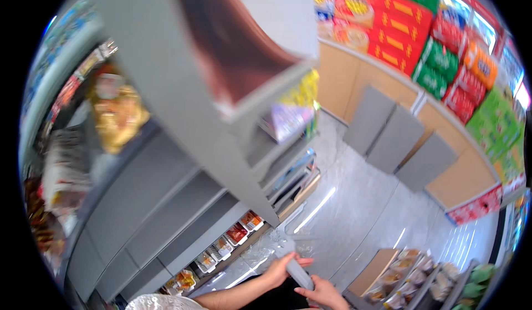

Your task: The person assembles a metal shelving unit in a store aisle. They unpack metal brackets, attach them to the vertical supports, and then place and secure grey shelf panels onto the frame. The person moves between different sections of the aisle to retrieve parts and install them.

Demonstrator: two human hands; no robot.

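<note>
Only the 2 hands and forearms are showing, coming in along the lower edge. The left hand (279, 269) is showing bare, with no glove, ring or watch visible, and its forearm is running bare back to a white, lacy-looking sleeve or garment edge (158, 302) at the bottom. The right hand (324, 294) is likewise appearing bare. A dark garment is showing between the 2 forearms.

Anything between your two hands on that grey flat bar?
Nothing else in the head view: only the grey flat bar spans between left hand and right hand.
</note>
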